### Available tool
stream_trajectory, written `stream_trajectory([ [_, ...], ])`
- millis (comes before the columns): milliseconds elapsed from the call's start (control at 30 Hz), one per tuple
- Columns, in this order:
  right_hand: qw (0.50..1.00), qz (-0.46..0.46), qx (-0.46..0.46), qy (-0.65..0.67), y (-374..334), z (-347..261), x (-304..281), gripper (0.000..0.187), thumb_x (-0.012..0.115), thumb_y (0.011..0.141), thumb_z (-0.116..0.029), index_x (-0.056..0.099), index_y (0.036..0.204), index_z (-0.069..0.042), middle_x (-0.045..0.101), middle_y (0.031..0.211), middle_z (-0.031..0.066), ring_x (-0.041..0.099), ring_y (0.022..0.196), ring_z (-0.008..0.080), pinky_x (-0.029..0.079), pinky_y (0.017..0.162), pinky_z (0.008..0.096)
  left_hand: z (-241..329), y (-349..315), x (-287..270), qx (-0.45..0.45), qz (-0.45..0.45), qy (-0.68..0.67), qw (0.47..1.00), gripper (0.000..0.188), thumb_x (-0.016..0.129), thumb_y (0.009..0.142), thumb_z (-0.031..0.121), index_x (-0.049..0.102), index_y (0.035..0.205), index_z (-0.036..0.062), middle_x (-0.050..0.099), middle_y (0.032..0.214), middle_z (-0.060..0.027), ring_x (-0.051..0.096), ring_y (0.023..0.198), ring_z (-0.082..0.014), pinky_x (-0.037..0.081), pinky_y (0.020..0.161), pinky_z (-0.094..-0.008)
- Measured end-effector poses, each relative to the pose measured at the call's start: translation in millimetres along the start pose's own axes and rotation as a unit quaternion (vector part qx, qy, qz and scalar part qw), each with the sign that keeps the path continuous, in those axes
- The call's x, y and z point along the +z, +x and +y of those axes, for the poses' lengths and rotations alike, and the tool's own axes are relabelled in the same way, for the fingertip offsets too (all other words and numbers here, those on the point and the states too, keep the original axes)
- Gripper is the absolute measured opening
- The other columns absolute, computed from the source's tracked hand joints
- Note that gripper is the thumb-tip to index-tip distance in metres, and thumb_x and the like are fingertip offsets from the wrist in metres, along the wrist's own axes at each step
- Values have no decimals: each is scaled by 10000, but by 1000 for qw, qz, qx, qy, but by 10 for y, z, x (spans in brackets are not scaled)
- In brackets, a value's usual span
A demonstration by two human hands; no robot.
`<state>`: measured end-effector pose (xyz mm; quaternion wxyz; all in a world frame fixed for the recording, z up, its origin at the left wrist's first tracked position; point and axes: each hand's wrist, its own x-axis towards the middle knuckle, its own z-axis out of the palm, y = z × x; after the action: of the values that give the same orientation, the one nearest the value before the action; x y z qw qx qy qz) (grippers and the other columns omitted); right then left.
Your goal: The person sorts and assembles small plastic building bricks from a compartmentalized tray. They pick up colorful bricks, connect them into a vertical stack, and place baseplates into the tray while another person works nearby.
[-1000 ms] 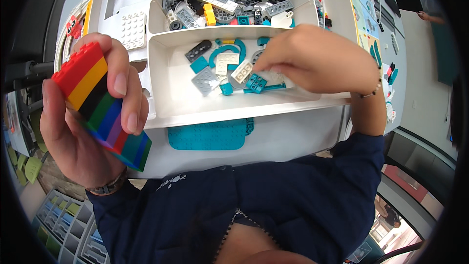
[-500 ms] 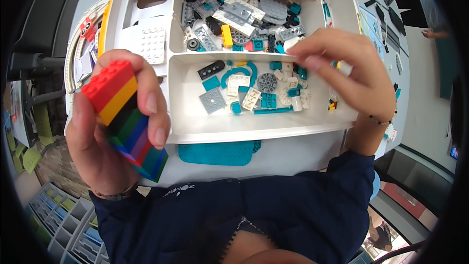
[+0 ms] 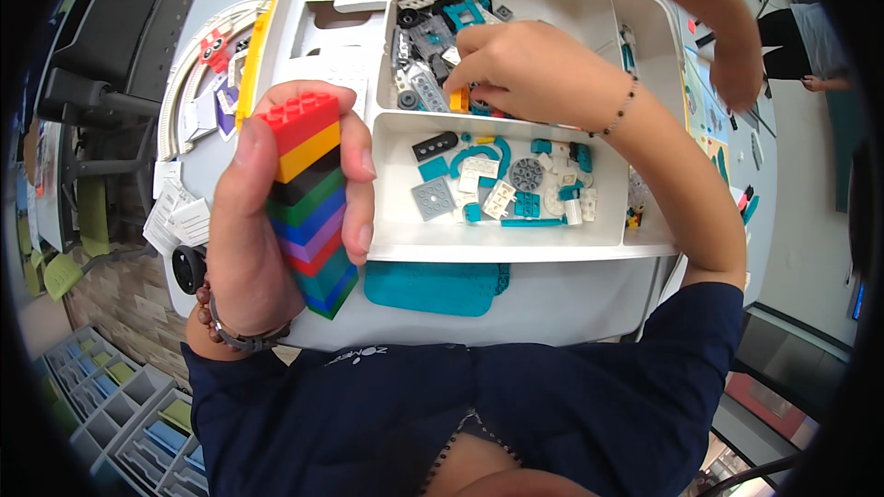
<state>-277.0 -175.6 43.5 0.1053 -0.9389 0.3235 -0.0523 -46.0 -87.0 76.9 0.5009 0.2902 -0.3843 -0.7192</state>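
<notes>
Upright in my left hand [image 3: 253, 212] is a stack of toy bricks [image 3: 308, 207], red on top, then yellow, black, green, blue, purple and more colours below. My fingers and thumb wrap round its sides. My right hand [image 3: 529, 74] reaches into the large compartment of the white tray [image 3: 516, 246], fingers bent down among mixed pieces. Its index finger and thumb lie on either side of a yellow brick [image 3: 459, 99], which still sits in the pile. The hand hides much of that pile.
The tray's front compartment holds teal, white and grey pieces, with a grey round plate [image 3: 526, 175] among them. A teal baseplate [image 3: 433, 287] lies before the tray. Another person's arm [image 3: 709, 0] extends over the right side. A curved white track [image 3: 180, 101] lies at left.
My right hand has moved left and away from me into the large compartment, down to the yellow brick. The brick stack is turned more upright. The other person's hand has moved out of the tray.
</notes>
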Motion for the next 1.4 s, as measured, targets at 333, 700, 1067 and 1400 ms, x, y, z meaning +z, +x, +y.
stream_trajectory([
  [333, 973, 125, 110, 160, -113, -124, -244, 167, 697, 766, -73, 585, 890, -61, 603, 868, 20, 605, 754, 107, 496, 641, 232, 72, -10, -107, 166, -37, 344, 923, 402, 647, 825, 236, 458, 1104, 16, 529, 893, -64, 525, 698, -120, 428, 604, -240],
  [700, 734, 285, 134, 601, -329, -1150, -234, 172, 732, 755, -61, 586, 815, 6, 632, 836, 77, 618, 771, 108, 519, 687, 225, 57, -111, 51, 386, -47, 627, 675, 429, 782, 639, 80, 557, 999, 16, 592, 862, -111, 605, 756, -247, 487, 645, -297],
  [1067, 689, 331, 147, 627, -557, -1210, -232, 243, 732, 756, -76, 604, 925, 44, 651, 860, 116, 645, 787, 140, 529, 715, 240, 10, -86, 334, 447, -75, 640, 620, 445, 768, 632, 70, 581, 1034, 30, 618, 926, -138, 612, 827, -298, 493, 708, -342],
  [1400, 651, 385, 79, 649, -868, -899, -349, 215, 755, 740, -105, 677, 888, 30, 676, 820, 105, 652, 738, 121, 544, 661, 217, -41, 165, 826, 500, -73, 670, 544, 412, 756, 683, 61, 592, 1060, 39, 634, 978, -137, 630, 876, -287, 503, 752, -334],
])
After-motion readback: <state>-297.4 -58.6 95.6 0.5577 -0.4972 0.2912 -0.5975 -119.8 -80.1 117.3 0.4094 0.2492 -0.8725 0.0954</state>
